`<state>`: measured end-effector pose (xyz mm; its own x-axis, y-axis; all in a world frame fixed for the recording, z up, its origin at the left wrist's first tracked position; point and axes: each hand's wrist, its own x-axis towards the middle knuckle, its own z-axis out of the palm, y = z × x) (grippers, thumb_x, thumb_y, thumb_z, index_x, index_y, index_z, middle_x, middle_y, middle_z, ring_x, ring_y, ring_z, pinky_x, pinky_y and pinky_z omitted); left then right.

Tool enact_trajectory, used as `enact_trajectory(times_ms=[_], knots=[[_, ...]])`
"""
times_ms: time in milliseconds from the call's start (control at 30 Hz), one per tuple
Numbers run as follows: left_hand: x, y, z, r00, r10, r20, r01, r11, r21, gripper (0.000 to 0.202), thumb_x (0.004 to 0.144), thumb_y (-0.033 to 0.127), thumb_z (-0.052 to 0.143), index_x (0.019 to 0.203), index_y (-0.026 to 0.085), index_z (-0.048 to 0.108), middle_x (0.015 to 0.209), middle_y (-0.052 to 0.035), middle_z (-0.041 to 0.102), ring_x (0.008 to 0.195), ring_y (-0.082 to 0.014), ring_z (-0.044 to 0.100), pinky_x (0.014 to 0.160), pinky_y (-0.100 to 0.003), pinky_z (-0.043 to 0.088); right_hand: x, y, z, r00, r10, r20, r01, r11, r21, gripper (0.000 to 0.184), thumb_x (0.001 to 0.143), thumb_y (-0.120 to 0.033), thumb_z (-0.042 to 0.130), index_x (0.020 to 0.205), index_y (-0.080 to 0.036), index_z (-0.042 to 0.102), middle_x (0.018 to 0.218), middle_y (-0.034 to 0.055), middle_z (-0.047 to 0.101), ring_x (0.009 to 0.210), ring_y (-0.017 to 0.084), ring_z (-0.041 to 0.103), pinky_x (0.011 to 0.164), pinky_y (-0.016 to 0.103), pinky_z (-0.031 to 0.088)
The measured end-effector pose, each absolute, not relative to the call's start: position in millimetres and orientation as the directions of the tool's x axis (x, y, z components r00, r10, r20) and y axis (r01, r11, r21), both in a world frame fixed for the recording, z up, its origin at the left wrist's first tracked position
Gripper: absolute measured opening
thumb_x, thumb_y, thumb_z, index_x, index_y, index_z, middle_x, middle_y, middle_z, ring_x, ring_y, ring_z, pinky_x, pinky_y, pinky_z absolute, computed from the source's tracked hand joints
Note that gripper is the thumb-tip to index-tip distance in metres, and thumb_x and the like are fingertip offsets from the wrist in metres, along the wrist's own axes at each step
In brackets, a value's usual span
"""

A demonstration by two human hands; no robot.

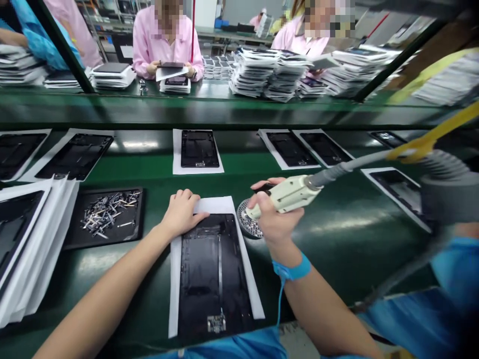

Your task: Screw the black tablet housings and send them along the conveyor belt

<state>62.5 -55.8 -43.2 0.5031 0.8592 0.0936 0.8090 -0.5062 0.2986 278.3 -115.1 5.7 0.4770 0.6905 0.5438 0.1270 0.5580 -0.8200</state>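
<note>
A black tablet frame [215,276] lies on a white sheet [174,279] in front of me on the green belt. My left hand [182,212] rests with curled fingers on the frame's top left corner, pressing it down. My right hand [275,217] grips a cream electric screwdriver [290,195] with a grey hose, its tip over a round metal screw dish [247,227] just right of the frame. A blue strap [294,271] circles my right wrist.
A black tray of loose screws [107,214] sits left of the frame, beside a stack of sheeted frames [26,239]. More frames on sheets [198,149] lie further along the belt. Two people in pink sit across, behind stacks of parts [269,72].
</note>
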Motion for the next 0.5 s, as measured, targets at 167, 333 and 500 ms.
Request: enact_trajectory(times_ms=[167, 333, 500], knots=[[69, -31, -44, 0.471, 0.881, 0.054, 0.803, -0.453, 0.388, 0.021, 0.095, 0.039, 0.062, 0.093, 0.020, 0.071, 0.095, -0.0080, 0.064, 0.098, -0.0272, 0.062, 0.086, -0.039, 0.049, 291, -128, -8, 0.458, 0.728, 0.510, 0.131, 0.512, -0.849, 0.026, 0.081, -0.020, 0.074, 0.102, -0.022, 0.058, 0.085, -0.0013, 0.071, 0.048, 0.009, 0.062, 0.046, 0.026, 0.056], [72, -20, -46, 0.427, 0.901, 0.079, 0.799, -0.417, 0.434, 0.023, 0.093, 0.038, 0.061, 0.100, 0.018, 0.071, 0.097, -0.0081, 0.066, 0.098, -0.0268, 0.063, 0.086, -0.038, 0.050, 291, -134, -9, 0.436, 0.744, 0.505, 0.138, 0.500, -0.855, 0.026, 0.082, -0.018, 0.073, 0.102, -0.022, 0.059, 0.087, -0.0013, 0.071, 0.050, 0.010, 0.063, 0.050, 0.028, 0.059], [67, -25, -44, 0.467, 0.882, 0.060, 0.798, -0.449, 0.402, 0.022, 0.094, 0.036, 0.056, 0.093, 0.020, 0.071, 0.091, -0.0073, 0.068, 0.092, -0.0259, 0.063, 0.084, -0.039, 0.049, 292, -134, -10, 0.431, 0.747, 0.505, 0.134, 0.501, -0.855, 0.027, 0.079, -0.015, 0.073, 0.101, -0.022, 0.060, 0.085, -0.0022, 0.071, 0.049, 0.010, 0.063, 0.048, 0.026, 0.058]])
